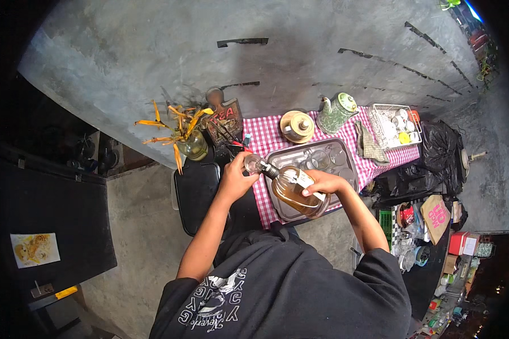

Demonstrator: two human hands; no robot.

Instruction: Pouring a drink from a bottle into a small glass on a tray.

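Observation:
Between the fingers of my left hand (234, 179) is a small clear glass (253, 163). My right hand (325, 183) grips a ribbed glass bottle (289, 193) around its labelled body. Amber liquid fills part of the bottle, which is tilted so that its dark neck (270, 170) meets the glass. I cannot tell whether liquid is flowing. Under the bottle lies a grey-brown tray (275, 208), partly hidden by it and my right hand. Several clear glass vessels (320, 160) stand on the tray. A red-and-white checked cloth (261, 127) is spread beneath the tray.
Behind the tray are a lidded jar (299, 127) and a green speckled enamel teapot (337, 112). A folded cloth (370, 144) and a white wire basket of cups (396, 127) stand right. Left are a glass vase (193, 146) with yellowed leaves and a black lidded container (197, 197).

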